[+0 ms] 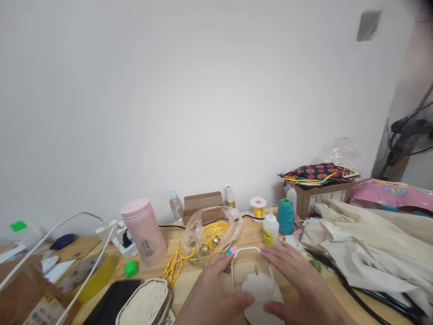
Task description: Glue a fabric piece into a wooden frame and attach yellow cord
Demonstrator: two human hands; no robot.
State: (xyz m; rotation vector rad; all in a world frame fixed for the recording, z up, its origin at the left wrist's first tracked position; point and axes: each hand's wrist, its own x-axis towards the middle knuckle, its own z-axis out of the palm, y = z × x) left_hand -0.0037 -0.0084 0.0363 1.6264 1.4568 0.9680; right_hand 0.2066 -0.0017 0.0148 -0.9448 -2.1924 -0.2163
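Between my hands is a thin white scalloped frame [248, 248], with small pink and blue pieces at its upper left corner. My left hand [219, 289] has its fingers bent at the frame's left side, thumb pointing inward. On the other side, my right hand [294, 282] touches the upper right corner with its fingertips, its thumb low down. A white rounded fabric-like piece [259, 289] with a small green loop lies within and below the frame, near both thumbs. The frame's lower part is hidden.
Behind the hands are a plastic bag [233, 225] with yellow cords and brass bells, a glue bottle [270, 230] and a teal thread cone [286, 217]. At left stand a pink tumbler [145, 232], a phone [110, 302] and stacked cream pieces [144, 302]. Cream cloth [365, 243] lies right.
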